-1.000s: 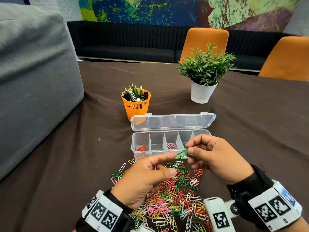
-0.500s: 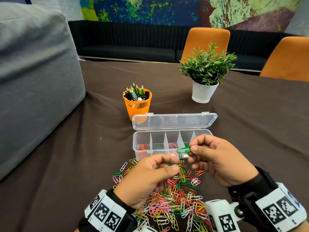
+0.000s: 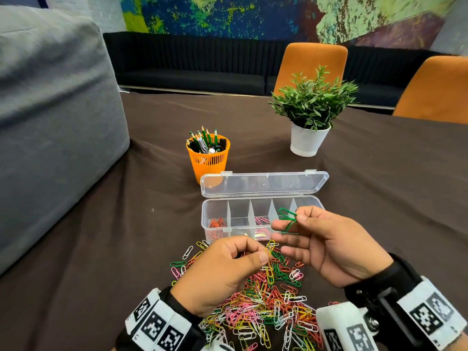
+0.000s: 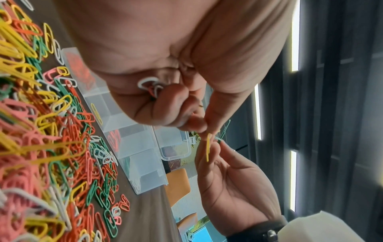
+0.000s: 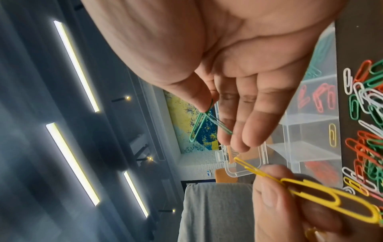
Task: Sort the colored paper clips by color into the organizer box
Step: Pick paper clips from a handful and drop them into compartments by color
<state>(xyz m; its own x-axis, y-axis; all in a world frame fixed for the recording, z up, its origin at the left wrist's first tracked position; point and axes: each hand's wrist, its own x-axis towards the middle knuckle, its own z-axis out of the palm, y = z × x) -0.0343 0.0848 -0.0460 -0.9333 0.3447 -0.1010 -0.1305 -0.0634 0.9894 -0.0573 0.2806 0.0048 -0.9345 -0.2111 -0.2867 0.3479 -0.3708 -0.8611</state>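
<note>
Many mixed-colour paper clips [image 3: 266, 305] lie heaped on the near tabletop [image 3: 101, 249], between the wrists. Just above the heap, the left hand [image 3: 222, 272] has its grip pinching yellow clips [image 3: 270, 247], while the right hand [image 3: 326, 247] pinches green clips [image 3: 287, 219] between thumb and forefinger, its other fingers straight. Beyond them sits the open organizer box [image 3: 215, 211], with orange clips in its left compartment.

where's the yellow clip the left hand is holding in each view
Head: yellow clip at centre, above the pile, pinched by the left hand.
Left wrist: centre, seen edge-on, hanging below the fingertips.
Right wrist: lower right, large and close.
Shared landmark: the organizer box, beside the clip in all three.
</note>
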